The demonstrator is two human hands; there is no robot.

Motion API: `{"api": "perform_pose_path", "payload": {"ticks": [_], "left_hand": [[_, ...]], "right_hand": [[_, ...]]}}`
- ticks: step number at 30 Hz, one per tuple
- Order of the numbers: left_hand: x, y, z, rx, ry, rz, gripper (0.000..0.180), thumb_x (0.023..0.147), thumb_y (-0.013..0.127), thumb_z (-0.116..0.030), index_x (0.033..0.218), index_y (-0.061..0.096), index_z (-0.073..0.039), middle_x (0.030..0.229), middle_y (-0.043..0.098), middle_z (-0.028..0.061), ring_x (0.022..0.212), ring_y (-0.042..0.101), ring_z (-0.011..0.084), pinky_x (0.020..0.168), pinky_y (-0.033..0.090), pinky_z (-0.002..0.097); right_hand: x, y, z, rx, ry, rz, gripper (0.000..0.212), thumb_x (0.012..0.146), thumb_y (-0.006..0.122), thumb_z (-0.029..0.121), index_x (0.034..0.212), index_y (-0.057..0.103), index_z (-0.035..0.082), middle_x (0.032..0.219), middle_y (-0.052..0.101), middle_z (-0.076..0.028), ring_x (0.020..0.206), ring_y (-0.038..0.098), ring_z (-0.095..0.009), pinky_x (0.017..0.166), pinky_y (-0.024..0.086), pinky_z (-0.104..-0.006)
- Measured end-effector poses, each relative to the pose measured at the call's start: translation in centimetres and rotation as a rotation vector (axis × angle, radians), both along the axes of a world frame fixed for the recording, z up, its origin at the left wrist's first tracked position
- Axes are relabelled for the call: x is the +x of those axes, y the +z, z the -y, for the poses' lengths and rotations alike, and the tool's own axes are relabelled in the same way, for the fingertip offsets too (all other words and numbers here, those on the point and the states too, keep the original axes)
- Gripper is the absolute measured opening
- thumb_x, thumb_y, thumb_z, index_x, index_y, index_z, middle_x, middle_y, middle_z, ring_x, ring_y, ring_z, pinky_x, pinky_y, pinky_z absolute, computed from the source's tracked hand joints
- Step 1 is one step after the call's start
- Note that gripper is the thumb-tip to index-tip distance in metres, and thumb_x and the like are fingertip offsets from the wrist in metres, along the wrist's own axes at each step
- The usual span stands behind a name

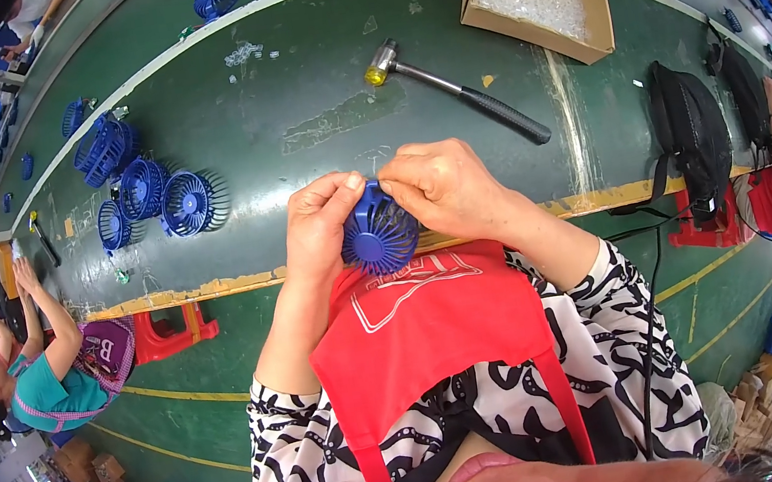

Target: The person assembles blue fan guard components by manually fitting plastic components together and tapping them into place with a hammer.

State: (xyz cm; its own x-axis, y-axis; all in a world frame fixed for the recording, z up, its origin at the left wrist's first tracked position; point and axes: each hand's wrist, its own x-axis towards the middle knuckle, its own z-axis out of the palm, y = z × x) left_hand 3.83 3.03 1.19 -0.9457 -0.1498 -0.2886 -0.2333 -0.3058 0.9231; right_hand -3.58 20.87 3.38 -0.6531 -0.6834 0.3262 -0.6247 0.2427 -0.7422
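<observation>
A blue plastic fan cage (380, 240) with curved radial ribs is held up at the table's near edge, in front of my red apron. My left hand (316, 219) is closed on the left side of its upper end, thumb tip at the top. From the other side my right hand (445, 185) pinches the same upper end, its fingertips close to my left thumb. Whether a small part sits between those fingertips, I cannot make out. Beyond my hands lies a mallet (459, 93) with a yellow-faced metal head and black grip.
Several blue fan cages (187, 204) are grouped on the green table (305, 223) at left. A cardboard box (598, 29) of small clear pieces stands at the far right, and loose clear pieces (243, 54) lie farther left. A black bag (689, 129) rests right; co-workers sit at both sides.
</observation>
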Motion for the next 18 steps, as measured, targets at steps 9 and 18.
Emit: {"api": "perform_pose_path", "payload": {"ticks": [9, 18], "left_hand": [[-6.9, -1.0, 1.1, -0.376, -0.050, 0.110, 0.023, 0.090, 0.067, -0.019, 0.082, 0.068, 0.002, 0.066, 0.063, 0.0015, 0.056, 0.054, 0.0087, 0.054, 0.044, 0.0246], [-1.6, -1.6, -0.9, -1.368, 0.047, -0.305, 0.096, 0.066, 0.086, -0.033, 0.138, 0.034, 0.003, 0.133, 0.045, 0.0227, 0.123, 0.043, 0.0401, 0.104, 0.032, 0.0498]], "right_hand": [[-6.0, -1.3, -2.9, 0.226, -0.472, -0.382, 0.016, 0.080, 0.069, 0.015, 0.090, 0.066, 0.003, 0.094, 0.060, -0.012, 0.091, 0.059, -0.032, 0.075, 0.051, -0.0415], [-4.6, -1.1, -4.9, 0.221, -0.326, -0.106, 0.017, 0.082, 0.064, 0.006, 0.093, 0.053, -0.001, 0.099, 0.055, -0.019, 0.078, 0.060, -0.040, 0.067, 0.050, -0.0480]]}}
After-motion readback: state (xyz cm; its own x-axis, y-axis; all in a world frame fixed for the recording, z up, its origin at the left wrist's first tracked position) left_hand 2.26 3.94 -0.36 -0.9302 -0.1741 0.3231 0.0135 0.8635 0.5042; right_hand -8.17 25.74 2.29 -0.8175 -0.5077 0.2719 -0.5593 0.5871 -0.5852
